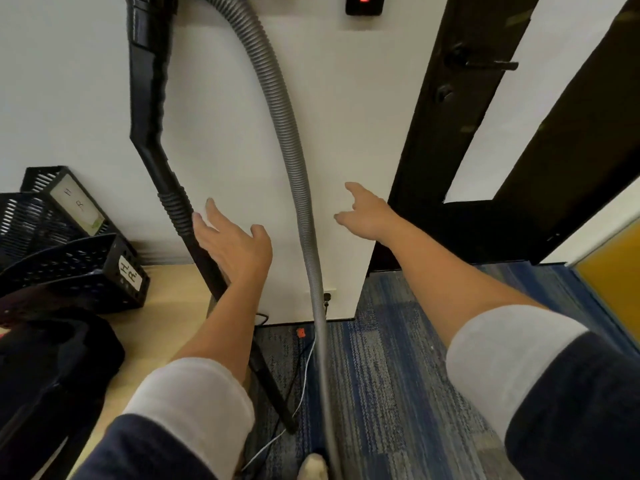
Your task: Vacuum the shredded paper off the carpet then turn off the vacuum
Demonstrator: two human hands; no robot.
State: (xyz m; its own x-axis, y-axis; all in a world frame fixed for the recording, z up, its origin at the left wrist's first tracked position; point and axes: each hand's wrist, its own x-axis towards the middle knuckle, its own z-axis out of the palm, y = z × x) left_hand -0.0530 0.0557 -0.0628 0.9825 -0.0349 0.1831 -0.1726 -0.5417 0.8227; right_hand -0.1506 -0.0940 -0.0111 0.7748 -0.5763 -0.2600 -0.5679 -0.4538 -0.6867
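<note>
Currently left hand [232, 244] is spread flat, fingers straight and apart, holding nothing. Its fingertips are at the black wand [152, 133], just below the ribbed collar; touching or only just beside it, cannot tell. Right hand [367, 213] is also empty with fingers loosely apart. It hangs in front of the white wall [214, 98], right of the grey hose [287, 133] and not touching it.

The wand leans upright against the wall, and its lower end runs down to the carpet [398, 375] just off the bench's [173, 299] right edge. The hose loops down from the top and drops between the two arms. Black mesh trays [69, 271] sit on the bench toward its far-left corner. No shredded paper is clearly visible on the carpet shown, and the vacuum body and switch are out of view.

Handling guess:
- **Wand:** probably rigid, light plastic with a smooth surface. The ribbed collar or the angled section above it looks like the best hold.
- **Hose:** probably soft and springy, so it would drag and swing. Best to steer by the wand and use the right hand only to keep the hose clear.
</note>
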